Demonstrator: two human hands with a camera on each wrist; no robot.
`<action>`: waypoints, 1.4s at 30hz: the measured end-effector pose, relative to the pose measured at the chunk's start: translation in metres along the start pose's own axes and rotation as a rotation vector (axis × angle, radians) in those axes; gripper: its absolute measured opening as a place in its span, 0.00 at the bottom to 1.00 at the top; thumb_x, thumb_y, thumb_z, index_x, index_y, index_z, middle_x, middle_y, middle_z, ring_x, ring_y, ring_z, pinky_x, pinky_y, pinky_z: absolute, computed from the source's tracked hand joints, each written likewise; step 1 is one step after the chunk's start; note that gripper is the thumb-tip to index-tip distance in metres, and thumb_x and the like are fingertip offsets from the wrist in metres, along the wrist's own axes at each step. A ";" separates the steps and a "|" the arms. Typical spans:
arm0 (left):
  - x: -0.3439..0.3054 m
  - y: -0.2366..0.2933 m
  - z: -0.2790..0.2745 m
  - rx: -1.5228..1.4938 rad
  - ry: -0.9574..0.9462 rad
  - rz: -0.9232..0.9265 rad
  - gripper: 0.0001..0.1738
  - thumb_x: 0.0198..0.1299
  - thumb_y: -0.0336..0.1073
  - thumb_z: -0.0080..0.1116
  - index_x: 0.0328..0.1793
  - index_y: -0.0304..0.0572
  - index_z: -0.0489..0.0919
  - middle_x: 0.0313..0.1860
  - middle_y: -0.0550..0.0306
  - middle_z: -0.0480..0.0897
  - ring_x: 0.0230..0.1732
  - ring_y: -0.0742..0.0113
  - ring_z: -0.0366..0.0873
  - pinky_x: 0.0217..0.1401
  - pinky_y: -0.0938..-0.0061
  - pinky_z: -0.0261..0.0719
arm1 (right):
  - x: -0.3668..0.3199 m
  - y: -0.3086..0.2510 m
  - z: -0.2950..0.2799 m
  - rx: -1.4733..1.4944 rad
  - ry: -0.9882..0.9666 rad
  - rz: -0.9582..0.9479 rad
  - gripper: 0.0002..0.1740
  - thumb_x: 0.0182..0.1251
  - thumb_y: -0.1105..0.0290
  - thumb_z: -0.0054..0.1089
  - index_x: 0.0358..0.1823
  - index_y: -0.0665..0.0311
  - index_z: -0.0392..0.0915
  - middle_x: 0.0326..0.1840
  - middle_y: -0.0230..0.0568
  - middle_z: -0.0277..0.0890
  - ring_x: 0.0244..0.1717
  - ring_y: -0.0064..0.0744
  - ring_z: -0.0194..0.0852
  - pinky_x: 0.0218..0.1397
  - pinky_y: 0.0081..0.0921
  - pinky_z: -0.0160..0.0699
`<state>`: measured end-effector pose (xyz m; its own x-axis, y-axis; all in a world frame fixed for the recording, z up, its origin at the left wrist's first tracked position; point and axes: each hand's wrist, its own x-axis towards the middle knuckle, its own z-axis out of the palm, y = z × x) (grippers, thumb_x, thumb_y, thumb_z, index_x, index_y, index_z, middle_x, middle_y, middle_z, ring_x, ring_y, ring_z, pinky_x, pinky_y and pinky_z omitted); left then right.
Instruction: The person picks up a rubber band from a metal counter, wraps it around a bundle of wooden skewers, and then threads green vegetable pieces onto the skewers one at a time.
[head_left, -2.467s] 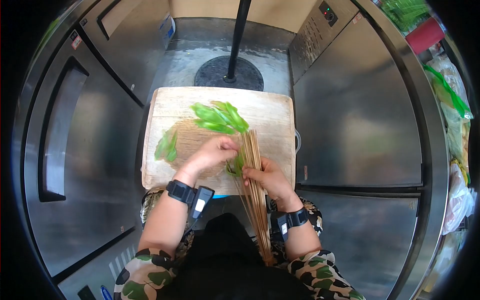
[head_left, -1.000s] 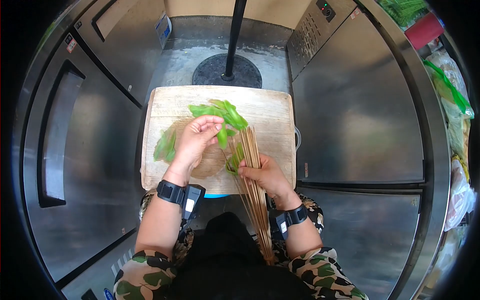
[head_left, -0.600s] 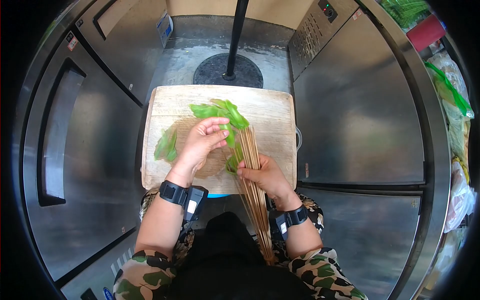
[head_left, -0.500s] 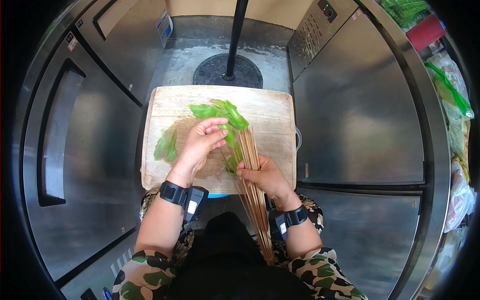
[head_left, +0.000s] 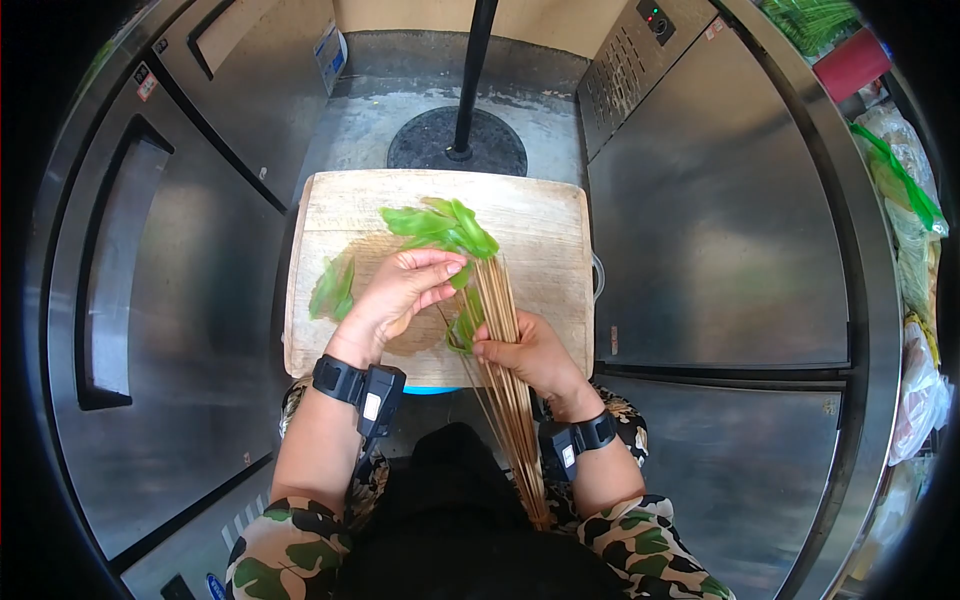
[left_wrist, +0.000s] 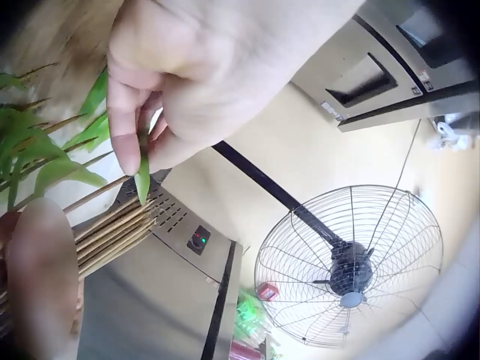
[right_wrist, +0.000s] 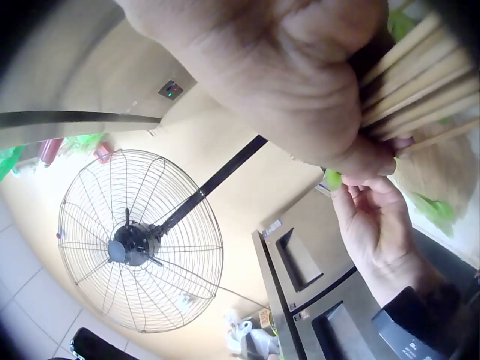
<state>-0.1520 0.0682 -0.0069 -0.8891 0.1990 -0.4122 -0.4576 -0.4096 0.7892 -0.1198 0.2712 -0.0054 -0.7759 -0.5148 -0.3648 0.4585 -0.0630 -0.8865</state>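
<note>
My left hand (head_left: pixel 398 292) pinches a thin green vegetable slice (left_wrist: pixel 143 178) between thumb and fingers, close to the pointed skewer tips. My right hand (head_left: pixel 537 355) grips a bundle of bamboo skewers (head_left: pixel 515 430), whose lower ends reach down toward the lap. Threaded green slices (head_left: pixel 465 325) sit on skewers at the bundle's left side, partly hidden by the bundle. Just beyond the tips, a pile of loose green slices (head_left: pixel 425 222) lies on the wooden board (head_left: pixel 545 225). A smaller group of slices (head_left: pixel 332 290) is at the board's left.
Steel refrigerator doors stand close on the left (head_left: pixel 190 260) and right (head_left: pixel 720 220). Behind the board is the round black base (head_left: pixel 457 143) of a standing fan (left_wrist: pixel 351 270). Bagged goods (head_left: pixel 905 190) line the far right.
My left hand goes from beside the skewers to the loose pile, then comes back slightly toward the skewer tips with a slice pinched. My right hand keeps its grip on the bundle, nearly still.
</note>
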 end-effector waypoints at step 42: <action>-0.008 -0.012 0.014 0.054 0.171 0.252 0.06 0.58 0.30 0.58 0.42 0.44 0.78 0.34 0.66 0.80 0.35 0.81 0.75 0.38 0.85 0.75 | 0.005 -0.002 -0.001 -0.002 0.034 0.005 0.05 0.57 0.77 0.62 0.32 0.62 0.75 0.25 0.30 0.75 0.24 0.16 0.70 0.27 0.13 0.68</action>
<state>-0.1397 0.0841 -0.0072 -0.9619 -0.0572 -0.2675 -0.2270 -0.3782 0.8974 -0.1247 0.2696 -0.0057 -0.7878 -0.4857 -0.3789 0.4619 -0.0588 -0.8850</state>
